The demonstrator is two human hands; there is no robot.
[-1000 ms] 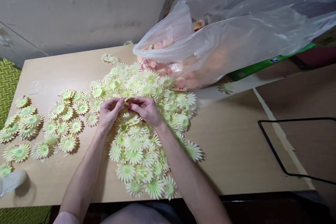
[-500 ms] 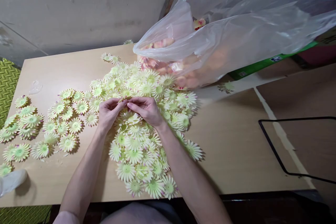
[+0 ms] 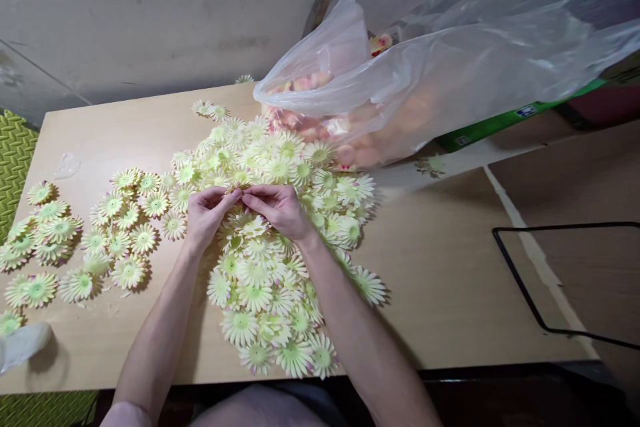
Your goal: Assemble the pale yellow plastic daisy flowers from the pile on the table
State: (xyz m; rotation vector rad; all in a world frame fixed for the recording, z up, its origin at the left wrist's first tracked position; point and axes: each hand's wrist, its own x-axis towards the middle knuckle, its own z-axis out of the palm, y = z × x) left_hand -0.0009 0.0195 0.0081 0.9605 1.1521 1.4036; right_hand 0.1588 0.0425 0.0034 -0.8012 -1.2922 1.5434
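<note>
My left hand [image 3: 206, 212] and my right hand [image 3: 277, 207] meet fingertip to fingertip over a big heap of pale yellow-green fabric daisy flowers [image 3: 270, 260]. Both hands are closed in a pinch on one small flower piece [image 3: 239, 195] held between them; most of it is hidden by the fingers. The heap lies on a light wooden table [image 3: 450, 280]. A looser group of the same flowers [image 3: 125, 227] spreads to the left of my left hand.
A large clear plastic bag [image 3: 425, 60] with pink-orange flower pieces inside lies at the back right. A green box edge [image 3: 500, 123] shows under it. A black wire frame [image 3: 525, 293] is at right. A white object [image 3: 23, 343] sits at the table's front left corner.
Both hands have stayed pinched together over the heap, with only a small shift of the fingers. The view has drifted slightly.
</note>
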